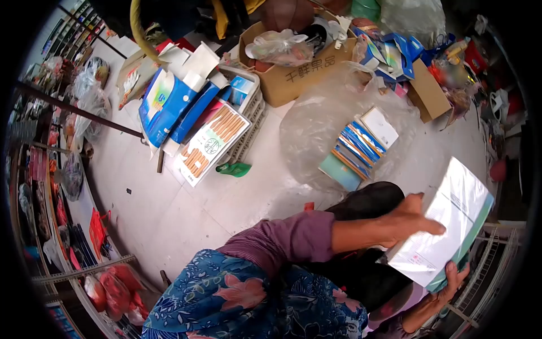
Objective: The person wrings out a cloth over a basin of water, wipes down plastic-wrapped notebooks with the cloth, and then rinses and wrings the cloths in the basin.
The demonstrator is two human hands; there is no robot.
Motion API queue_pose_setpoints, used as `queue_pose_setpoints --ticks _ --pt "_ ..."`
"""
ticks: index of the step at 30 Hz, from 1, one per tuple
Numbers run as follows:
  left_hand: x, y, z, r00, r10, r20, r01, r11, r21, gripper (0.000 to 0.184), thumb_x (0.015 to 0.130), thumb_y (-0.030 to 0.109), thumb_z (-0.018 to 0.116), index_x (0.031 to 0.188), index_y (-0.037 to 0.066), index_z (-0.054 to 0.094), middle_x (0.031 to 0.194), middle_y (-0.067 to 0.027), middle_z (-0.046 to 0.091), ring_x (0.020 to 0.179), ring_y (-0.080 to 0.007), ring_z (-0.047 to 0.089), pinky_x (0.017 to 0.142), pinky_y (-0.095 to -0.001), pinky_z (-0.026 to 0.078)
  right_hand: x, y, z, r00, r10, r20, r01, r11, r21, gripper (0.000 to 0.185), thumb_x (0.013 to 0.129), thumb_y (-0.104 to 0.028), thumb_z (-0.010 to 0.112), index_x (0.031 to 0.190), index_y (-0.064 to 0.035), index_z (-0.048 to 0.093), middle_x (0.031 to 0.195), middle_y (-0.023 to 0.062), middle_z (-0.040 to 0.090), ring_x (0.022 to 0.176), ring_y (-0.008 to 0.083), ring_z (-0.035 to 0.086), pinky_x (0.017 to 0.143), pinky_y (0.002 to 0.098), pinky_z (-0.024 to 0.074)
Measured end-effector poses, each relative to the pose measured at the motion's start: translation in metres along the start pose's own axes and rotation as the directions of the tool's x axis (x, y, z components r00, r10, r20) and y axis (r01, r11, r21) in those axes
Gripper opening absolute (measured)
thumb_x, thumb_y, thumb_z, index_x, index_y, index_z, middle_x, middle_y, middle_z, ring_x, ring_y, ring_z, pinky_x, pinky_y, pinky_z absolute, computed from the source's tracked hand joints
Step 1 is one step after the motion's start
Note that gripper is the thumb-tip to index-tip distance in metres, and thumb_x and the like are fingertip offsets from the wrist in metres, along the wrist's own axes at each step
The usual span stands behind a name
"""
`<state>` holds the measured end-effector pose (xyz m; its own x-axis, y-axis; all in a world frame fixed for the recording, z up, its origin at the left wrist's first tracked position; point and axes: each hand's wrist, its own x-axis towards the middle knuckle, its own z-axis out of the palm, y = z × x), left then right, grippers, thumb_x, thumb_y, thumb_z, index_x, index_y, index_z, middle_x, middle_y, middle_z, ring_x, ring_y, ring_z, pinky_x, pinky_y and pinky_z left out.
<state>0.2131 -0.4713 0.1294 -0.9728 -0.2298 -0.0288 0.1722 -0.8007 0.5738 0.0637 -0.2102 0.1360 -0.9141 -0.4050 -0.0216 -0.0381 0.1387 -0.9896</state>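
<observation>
At the right, my left hand (pixel 412 222) reaches across and grips the near left edge of a white film-wrapped pack (pixel 443 226) with a teal stripe, thumb laid on its face. My right hand (pixel 450 283) is closed around the pack's lower corner. The pack is thick and book-like, tilted, with glare on its film; what is inside cannot be made out. Just beyond, a row of notebook-like packs (pixel 358 151) with blue, white and teal covers lies on a clear plastic bag (pixel 307 135) on the floor.
A plastic crate (pixel 248 113) at the upper left holds torn blue cartons (pixel 164 107) and a white printed box (pixel 210 144). Behind stands a cardboard box (pixel 299 73) filled with bagged goods. Racks of merchandise (pixel 62 203) line the left; wire shelving (pixel 480 271) is at the right.
</observation>
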Motion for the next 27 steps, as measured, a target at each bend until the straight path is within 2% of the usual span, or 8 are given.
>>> queue_pose_setpoints --ticks 3,4,5,9,11,18,23,27 --pt "-0.022 0.014 -0.021 0.989 0.069 -0.127 -0.094 0.975 -0.200 0.052 0.073 0.003 0.069 0.119 -0.008 0.047 0.104 -0.0165 0.060 0.092 -0.0241 0.062 0.081 -0.0357 0.051 0.029 -0.011 0.027 0.946 -0.070 0.316 0.051 0.997 0.066 0.059 0.085 -0.026 0.064 0.132 -0.0015 0.040 0.128 0.0141 0.047 0.114 0.0255 0.049 0.098 0.0365 0.0365" --pt "-0.034 0.020 -0.029 0.978 0.092 -0.188 -0.134 0.966 -0.222 0.052 0.074 0.003 0.068 0.120 -0.007 0.047 0.106 -0.0168 0.060 0.093 -0.0250 0.062 0.082 -0.0369 0.051 0.005 -0.037 0.068 0.996 0.088 0.032 -0.092 0.982 0.167 0.056 0.088 -0.029 0.061 0.132 -0.0011 0.040 0.130 0.0135 0.047 0.115 0.0250 0.048 0.100 0.0368 0.0361" --pt "-0.047 0.027 -0.040 0.962 0.112 -0.250 -0.173 0.956 -0.238 0.052 0.075 0.004 0.068 0.121 -0.007 0.047 0.107 -0.0172 0.060 0.094 -0.0260 0.062 0.082 -0.0381 0.052 0.001 -0.039 0.089 0.997 -0.008 -0.080 0.019 0.990 0.142 0.062 0.087 -0.037 0.060 0.129 0.0059 0.040 0.126 0.0195 0.045 0.116 0.0272 0.047 0.096 0.0374 0.0396" --pt "-0.108 0.045 -0.093 0.895 0.125 -0.428 -0.268 0.918 -0.292 0.052 0.078 0.011 0.065 0.124 -0.005 0.045 0.113 -0.0178 0.058 0.100 -0.0301 0.060 0.090 -0.0446 0.048 -0.007 -0.037 0.094 0.994 0.104 0.045 -0.112 0.959 0.260 0.054 0.086 -0.036 0.061 0.119 0.0052 0.050 0.111 0.0162 0.055 0.100 0.0249 0.056 0.086 0.0376 0.0463" --pt "-0.140 0.046 -0.125 0.827 0.127 -0.547 -0.343 0.885 -0.313 0.051 0.079 0.012 0.064 0.124 -0.004 0.046 0.115 -0.0174 0.058 0.106 -0.0318 0.057 0.097 -0.0458 0.043 -0.018 -0.034 0.100 0.992 0.122 -0.031 -0.109 0.956 0.273 0.049 0.087 -0.037 0.060 0.114 0.0035 0.053 0.104 0.0120 0.059 0.088 0.0211 0.059 0.077 0.0325 0.0487" --pt "-0.227 0.044 -0.194 0.347 0.290 -0.892 -0.707 0.706 -0.045 0.047 0.079 0.006 0.063 0.123 0.001 0.047 0.120 -0.0120 0.056 0.111 -0.0295 0.054 0.101 -0.0427 0.040 -0.023 -0.011 0.077 0.959 0.277 0.059 -0.283 0.937 0.206 0.045 0.088 -0.036 0.057 0.112 0.0014 0.055 0.100 0.0085 0.060 0.083 0.0172 0.059 0.068 0.0272 0.0485" --pt "-0.260 0.074 -0.235 0.026 0.478 -0.878 -0.871 0.441 0.215 0.047 0.088 0.013 0.052 0.132 0.001 0.038 0.131 -0.0130 0.048 0.120 -0.0296 0.047 0.105 -0.0434 0.035 -0.021 -0.014 0.083 0.950 0.300 0.083 -0.309 0.880 0.361 0.031 0.084 -0.032 0.065 0.103 -0.0068 0.061 0.096 0.0055 0.064 0.080 0.0151 0.062 0.062 0.0260 0.0521" --pt "-0.262 0.099 -0.269 -0.036 0.468 -0.883 -0.931 0.307 0.200 0.048 0.089 0.018 0.052 0.132 0.002 0.039 0.133 -0.0126 0.047 0.122 -0.0301 0.044 0.106 -0.0447 0.032 -0.017 -0.004 0.073 0.948 0.311 -0.062 -0.262 0.879 0.399 0.032 0.084 -0.032 0.065 0.102 -0.0064 0.062 0.096 0.0050 0.064 0.080 0.0154 0.062 0.063 0.0268 0.0522"
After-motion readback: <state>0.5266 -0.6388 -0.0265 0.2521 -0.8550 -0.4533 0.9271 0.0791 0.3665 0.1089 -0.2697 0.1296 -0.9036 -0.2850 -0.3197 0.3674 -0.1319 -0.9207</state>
